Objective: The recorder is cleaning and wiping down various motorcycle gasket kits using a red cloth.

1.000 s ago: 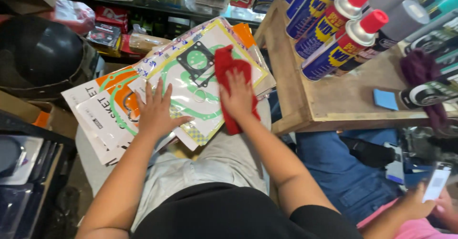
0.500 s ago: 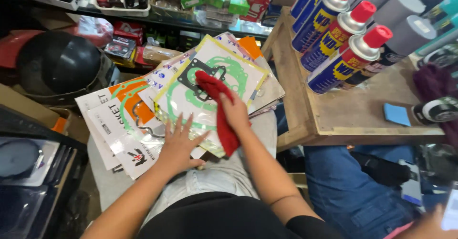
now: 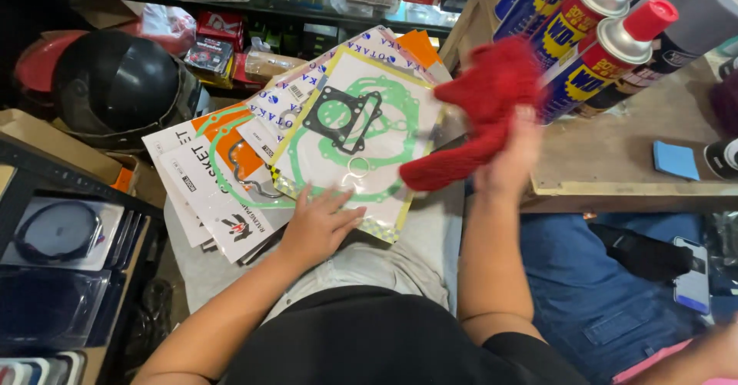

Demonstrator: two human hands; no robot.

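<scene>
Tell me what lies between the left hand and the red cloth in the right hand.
In the head view, only the top gasket pack lies between the left hand and the red cloth held up by the right hand; its clear front shows green and black gaskets.

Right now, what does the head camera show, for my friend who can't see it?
A person's right hand lifts a red cloth off a stack of packaged gaskets on their lap, while the left hand rests flat on the stack. Spray cans stand on a wooden table nearby.
</scene>
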